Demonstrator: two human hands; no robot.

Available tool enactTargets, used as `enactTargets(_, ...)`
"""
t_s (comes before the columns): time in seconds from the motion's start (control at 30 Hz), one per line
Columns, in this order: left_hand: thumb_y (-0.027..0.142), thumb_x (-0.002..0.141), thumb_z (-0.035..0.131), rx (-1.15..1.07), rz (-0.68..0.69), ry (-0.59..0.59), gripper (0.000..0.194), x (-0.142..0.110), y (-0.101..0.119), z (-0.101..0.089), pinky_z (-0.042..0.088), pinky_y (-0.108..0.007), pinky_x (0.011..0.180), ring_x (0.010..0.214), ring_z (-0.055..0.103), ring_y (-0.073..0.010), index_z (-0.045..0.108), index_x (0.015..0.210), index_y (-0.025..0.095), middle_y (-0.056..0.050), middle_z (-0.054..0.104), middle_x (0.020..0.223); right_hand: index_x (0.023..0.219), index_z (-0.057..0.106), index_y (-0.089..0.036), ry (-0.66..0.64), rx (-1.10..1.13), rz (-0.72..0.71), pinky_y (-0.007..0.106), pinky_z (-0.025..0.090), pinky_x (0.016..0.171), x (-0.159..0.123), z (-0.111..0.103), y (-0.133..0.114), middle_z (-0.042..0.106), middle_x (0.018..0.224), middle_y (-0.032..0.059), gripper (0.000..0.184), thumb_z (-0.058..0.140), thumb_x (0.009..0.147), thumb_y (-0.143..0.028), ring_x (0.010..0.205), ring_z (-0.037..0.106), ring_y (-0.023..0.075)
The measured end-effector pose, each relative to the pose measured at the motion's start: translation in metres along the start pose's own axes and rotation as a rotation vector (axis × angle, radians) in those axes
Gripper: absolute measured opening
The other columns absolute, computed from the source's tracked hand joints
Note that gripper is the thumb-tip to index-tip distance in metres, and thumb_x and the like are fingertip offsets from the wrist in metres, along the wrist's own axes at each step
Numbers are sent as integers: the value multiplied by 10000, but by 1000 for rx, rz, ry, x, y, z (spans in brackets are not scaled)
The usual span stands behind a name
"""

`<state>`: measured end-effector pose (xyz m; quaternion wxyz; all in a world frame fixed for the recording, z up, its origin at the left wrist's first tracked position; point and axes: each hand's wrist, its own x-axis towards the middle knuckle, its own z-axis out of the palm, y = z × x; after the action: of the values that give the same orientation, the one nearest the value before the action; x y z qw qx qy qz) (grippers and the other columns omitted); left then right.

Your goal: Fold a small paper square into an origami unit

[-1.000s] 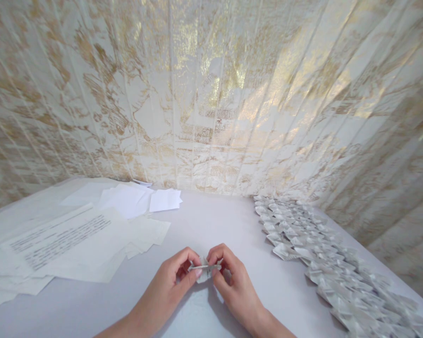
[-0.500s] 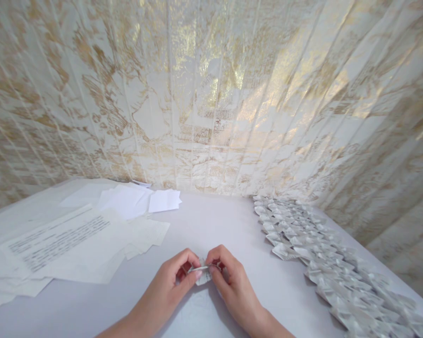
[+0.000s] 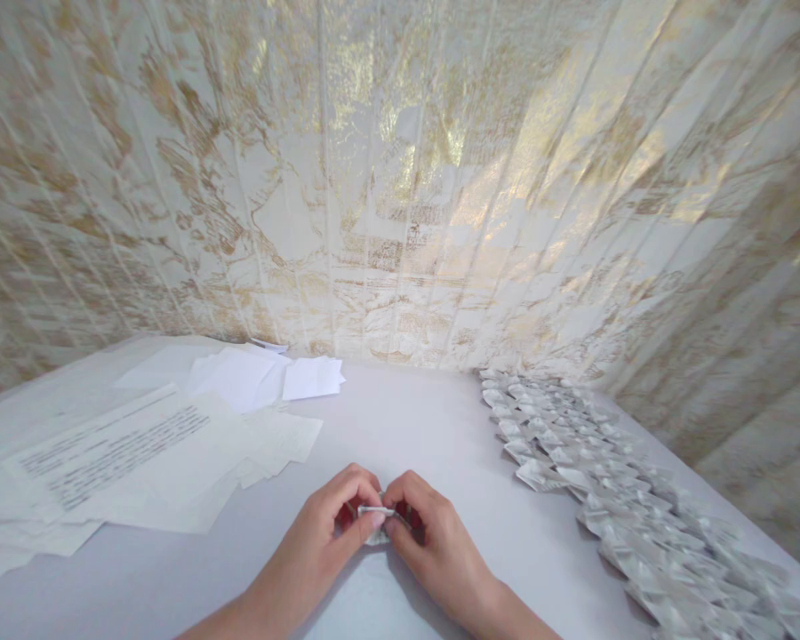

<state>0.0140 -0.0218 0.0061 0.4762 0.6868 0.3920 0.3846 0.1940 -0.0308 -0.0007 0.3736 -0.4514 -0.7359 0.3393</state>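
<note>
While both thumbs and fingers pinch it, the small folded paper piece [image 3: 375, 518] sits between the left hand [image 3: 330, 524] and right hand [image 3: 430, 538], low over the table [image 3: 400, 418]. Printed sheets [image 3: 126, 453] lie to the left; rows of folded paper shapes [image 3: 600, 480] lie to the right.

The small folded piece [image 3: 376, 524] pinched between the left hand [image 3: 330, 524] and right hand [image 3: 433, 542] is thin creased paper. The printed sheets [image 3: 126, 449] at left are matt paper. The folded pieces [image 3: 613, 480] at right look crisp. The tabletop [image 3: 406, 418] is smooth and matt; the far wall [image 3: 400, 178] carries glossy gold marbling.
</note>
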Motion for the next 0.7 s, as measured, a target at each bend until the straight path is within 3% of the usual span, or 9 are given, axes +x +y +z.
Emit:
enactTargets(0.33, 365, 952, 563, -72, -8, 7, 180, 0, -1, -1, 381, -273, 721, 779, 513, -152, 578, 831, 231, 34, 560, 894, 840, 630, -190, -25, -39, 72, 231, 368, 637, 0, -1, -1, 566, 745, -29, 124, 597, 856, -72, 678, 503, 139)
enactTargets(0.7, 400, 957, 568, -115, -13, -6, 217, 2, -4, -2, 382, -286, 735, 798, 514, -157, 598, 836, 223, 28, 556, 878, 811, 626, -185, -38, -64, 67, 225, 361, 632, 1, -2, -3, 550, 718, -38, 158, 606, 830, -30, 665, 507, 131)
